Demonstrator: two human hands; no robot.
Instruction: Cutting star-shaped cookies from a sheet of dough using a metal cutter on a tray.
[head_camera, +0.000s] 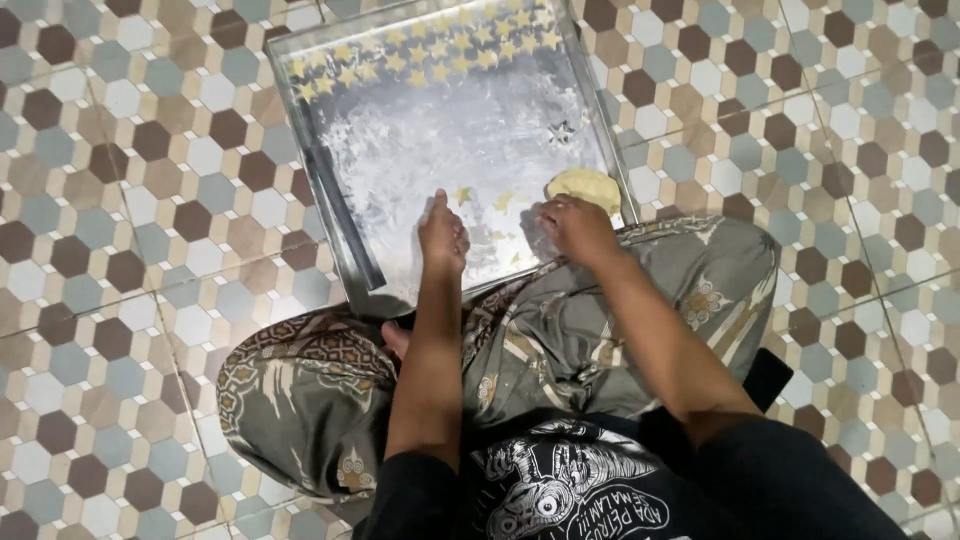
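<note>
The floured middle of the metal tray (470, 130) lies bare, open passage between the hands and the far edge. At 12 o'clock, rows of star cut-outs (420, 55) block that far strip. A star cutter (561, 132) sits at 1 o'clock of the right hand (575, 228), a dough lump (584, 186) just beside it. 2 loose stars (482, 197) lie between the right hand and the left hand (443, 238). The tray's raised rim walls the sides.

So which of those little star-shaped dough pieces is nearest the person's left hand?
The lone star just beyond the left hand, almost touching its fingertips. Another loose star lies further right, and the rest sit in rows along the tray's far edge.
</note>
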